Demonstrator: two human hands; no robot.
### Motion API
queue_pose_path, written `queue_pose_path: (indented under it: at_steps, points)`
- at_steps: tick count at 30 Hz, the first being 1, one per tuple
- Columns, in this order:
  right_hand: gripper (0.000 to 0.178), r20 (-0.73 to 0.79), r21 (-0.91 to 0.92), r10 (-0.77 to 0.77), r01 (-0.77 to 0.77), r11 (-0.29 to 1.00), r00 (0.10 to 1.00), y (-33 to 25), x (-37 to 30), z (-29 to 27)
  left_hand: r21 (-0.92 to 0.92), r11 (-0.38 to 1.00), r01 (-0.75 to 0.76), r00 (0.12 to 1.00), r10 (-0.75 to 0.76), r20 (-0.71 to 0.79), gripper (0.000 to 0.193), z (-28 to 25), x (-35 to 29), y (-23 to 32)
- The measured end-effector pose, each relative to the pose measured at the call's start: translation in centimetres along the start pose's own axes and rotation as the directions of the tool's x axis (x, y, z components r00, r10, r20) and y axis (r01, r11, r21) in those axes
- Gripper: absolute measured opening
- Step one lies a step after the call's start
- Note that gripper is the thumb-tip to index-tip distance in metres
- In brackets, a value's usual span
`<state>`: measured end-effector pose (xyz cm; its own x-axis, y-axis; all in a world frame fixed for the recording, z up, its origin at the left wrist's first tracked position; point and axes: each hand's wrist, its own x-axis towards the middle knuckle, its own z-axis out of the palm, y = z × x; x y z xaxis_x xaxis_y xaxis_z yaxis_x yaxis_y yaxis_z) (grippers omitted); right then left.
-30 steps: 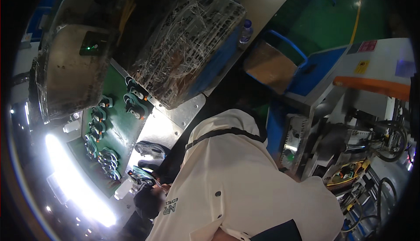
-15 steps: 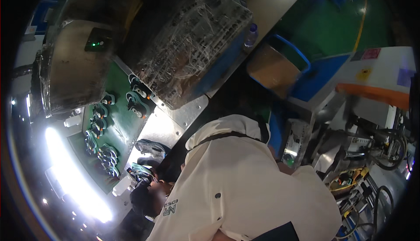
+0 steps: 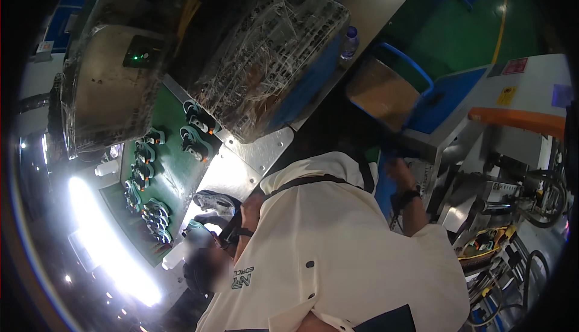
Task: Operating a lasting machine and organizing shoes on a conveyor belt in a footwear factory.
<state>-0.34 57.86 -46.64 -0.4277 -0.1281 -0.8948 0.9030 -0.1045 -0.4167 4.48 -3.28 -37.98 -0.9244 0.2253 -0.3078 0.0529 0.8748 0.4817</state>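
My left hand [image 3: 249,212] is by the left side of my white shirt, a dark band at its wrist. It is beside a grey shoe [image 3: 215,203] on the bright metal edge of the bench. Its fingers are mostly hidden, so whether it holds anything cannot be made out. A dark item [image 3: 227,230] lies close to that wrist. My right hand [image 3: 400,175] reaches out past my right side, also banded at the wrist. It is near a metal part [image 3: 420,172] of the machine, its fingers smeared and dim.
Several teal and black shoes [image 3: 142,166] stand on the green bench top [image 3: 175,115]. A bright tube lamp [image 3: 108,241] glares at left. Ahead are a plastic-wrapped machine [image 3: 271,60], a bottle [image 3: 349,44] and a chair [image 3: 386,88]. Right: a machine with an orange bar [image 3: 512,122] and hoses [image 3: 546,205].
Both forearms have come out from beside my body. My right hand now shows at the right, and my left hand has appeared by the grey shoe. The whole view has shifted slightly.
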Motion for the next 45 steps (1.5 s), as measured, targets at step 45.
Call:
queue_pose_path:
  at_steps: [45]
  points:
    - [0.011,0.062,-0.383,-0.97,0.903,0.195,0.235,-36.1,-7.1,15.4,-0.311,0.951,-0.001,0.571,-0.254,-0.78,0.027,-26.1,6.3,12.1]
